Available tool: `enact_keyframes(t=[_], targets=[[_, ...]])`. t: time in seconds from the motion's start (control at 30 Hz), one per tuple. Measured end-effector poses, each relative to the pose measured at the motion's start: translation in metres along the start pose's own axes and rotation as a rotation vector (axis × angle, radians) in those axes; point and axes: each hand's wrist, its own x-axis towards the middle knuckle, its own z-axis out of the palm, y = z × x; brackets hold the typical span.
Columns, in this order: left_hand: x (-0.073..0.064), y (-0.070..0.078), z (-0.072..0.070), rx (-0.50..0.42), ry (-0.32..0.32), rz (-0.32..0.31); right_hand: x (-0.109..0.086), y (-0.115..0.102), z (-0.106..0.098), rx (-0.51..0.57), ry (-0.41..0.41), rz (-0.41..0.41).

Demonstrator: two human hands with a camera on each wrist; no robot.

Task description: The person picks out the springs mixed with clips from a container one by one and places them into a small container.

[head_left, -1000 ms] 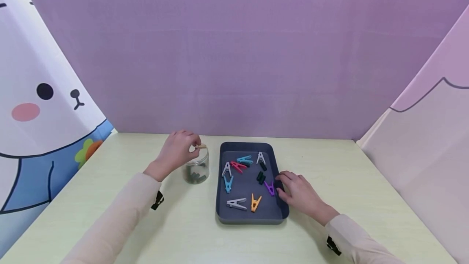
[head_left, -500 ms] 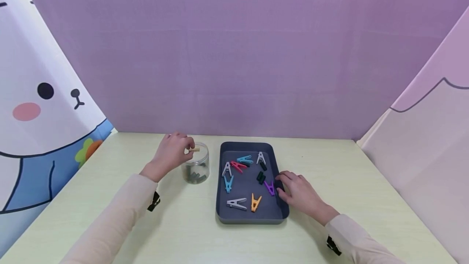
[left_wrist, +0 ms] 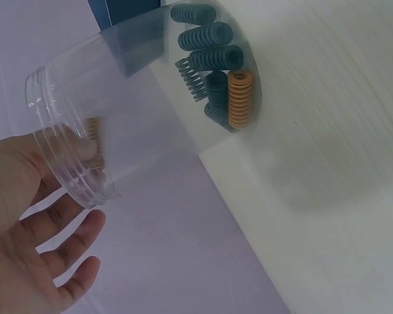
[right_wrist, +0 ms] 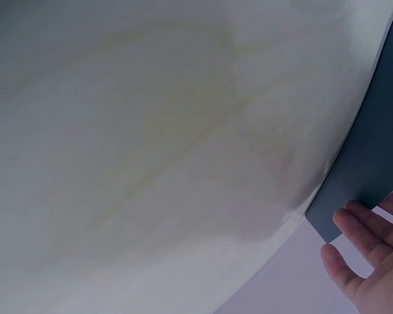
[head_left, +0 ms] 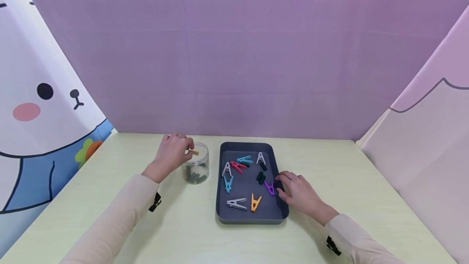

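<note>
My left hand [head_left: 174, 150] pinches a small yellowish coil spring [head_left: 194, 152] at the mouth of a clear jar [head_left: 204, 168]. In the left wrist view that spring [left_wrist: 95, 140] shows at the jar's threaded rim, near the thumb and index finger, while the other fingers spread outside. Inside, at the jar's bottom, lie several dark green springs [left_wrist: 206, 36] and an orange spring [left_wrist: 240, 99]. My right hand [head_left: 298, 190] touches the right rim of a dark grey tray [head_left: 253, 218] with relaxed fingers. In the right wrist view its fingertips rest against the tray's side [right_wrist: 360, 163].
Several plastic clips lie in the tray, among them a red clip [head_left: 238, 166], a purple clip [head_left: 270, 188] and a yellow clip [head_left: 255, 203]. Small dark green pieces [head_left: 261, 177] lie between them. A purple backdrop [head_left: 234, 72] stands behind the pale table [head_left: 176, 231].
The left hand has drawn slightly back to the left with the spring, staying by the jar's mouth. The spring has turned a little in the fingers. The right hand and tray have stayed still.
</note>
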Motion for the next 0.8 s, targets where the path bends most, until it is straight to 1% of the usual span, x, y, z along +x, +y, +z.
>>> enact_keyframes(t=[0.3, 0.8], targets=[[-0.0002, -0.0013, 0.0023, -0.014, -0.008, -0.007, 0.0001, 0.0001, 0.0010, 0.002, -0.003, 0.002], [0.0023, -0.0024, 0.0030, -0.054, 0.040, 0.013, 0.0013, -0.0004, 0.0007, -0.003, -0.003, 0.002]])
